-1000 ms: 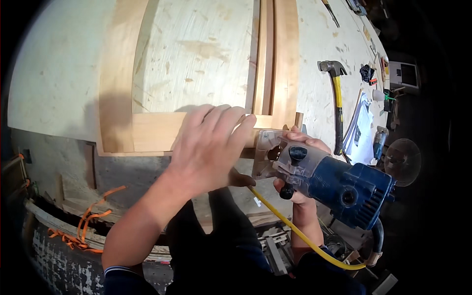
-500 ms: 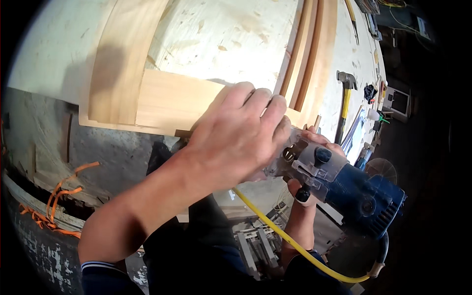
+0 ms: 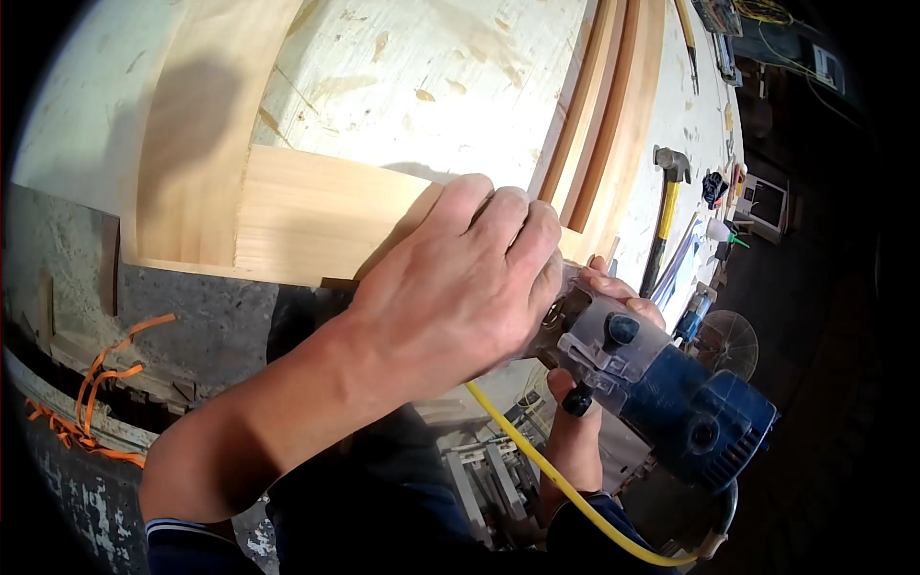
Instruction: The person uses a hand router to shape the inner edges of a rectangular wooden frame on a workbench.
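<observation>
A blue trim router (image 3: 685,407) with a see-through base is held sideways at the near edge of a pale wooden frame (image 3: 316,206). My left hand (image 3: 455,287) is closed over the router's base, its knuckles up at the frame's corner; its fingertips are hidden. From below, my right hand (image 3: 625,292) wraps round the router's clear housing, fingers on the far side and thumb by a black knob. The router bit and its contact with the wood are hidden behind my left hand. A yellow cord (image 3: 556,474) runs from the router's rear and loops below it.
The frame lies on a whitish, stained workbench (image 3: 412,86). A hammer (image 3: 664,216) with a yellow handle rests right of the frame. Beyond stand a round fan (image 3: 725,345) and assorted tools. Orange straps (image 3: 91,402) hang at the lower left, near metal parts below the bench.
The whole view has shifted slightly, with the frame sitting further left and lower. The router and both hands appear a little lower and further left, their grips the same.
</observation>
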Demonstrator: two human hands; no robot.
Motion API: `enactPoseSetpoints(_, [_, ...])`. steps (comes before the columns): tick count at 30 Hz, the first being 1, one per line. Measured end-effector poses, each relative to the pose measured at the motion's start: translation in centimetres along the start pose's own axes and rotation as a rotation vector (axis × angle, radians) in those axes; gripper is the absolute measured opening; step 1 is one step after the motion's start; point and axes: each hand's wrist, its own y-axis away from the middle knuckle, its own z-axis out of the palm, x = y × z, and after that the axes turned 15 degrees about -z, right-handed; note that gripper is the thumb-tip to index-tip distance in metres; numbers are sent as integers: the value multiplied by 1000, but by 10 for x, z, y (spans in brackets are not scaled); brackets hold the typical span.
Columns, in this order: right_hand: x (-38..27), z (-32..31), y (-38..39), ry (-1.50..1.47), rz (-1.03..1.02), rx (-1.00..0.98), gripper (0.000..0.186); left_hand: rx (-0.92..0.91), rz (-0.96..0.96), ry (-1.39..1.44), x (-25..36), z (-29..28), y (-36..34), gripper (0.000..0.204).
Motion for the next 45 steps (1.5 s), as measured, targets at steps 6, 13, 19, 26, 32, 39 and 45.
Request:
enactPoseSetpoints(6, [2,-2,-4,-12,-9,-10,87,41,-20,45,3,4,-1,26])
enactPoseSetpoints(13, [6,-4,3,-8,25,20,82,124,-56,101,5,8,-2,25])
enactPoseSetpoints(19, [2,2,-2,23,53,44,74,137,-61,114,5,5,-1,25])
enactPoseSetpoints(26, [3,10,-5,-22,31,116,70,184,-64,93,4,8,2,25])
enactPoseSetpoints(32, [4,11,-3,-9,34,142,67,166,-79,88,4,6,2,23])
enactPoseSetpoints(39, [7,15,-6,8,-1,137,65,135,-97,81,4,1,2,27])
enactPoseSetpoints(45, [9,14,-11,17,-9,116,69,99,-124,98,5,-3,1,31])
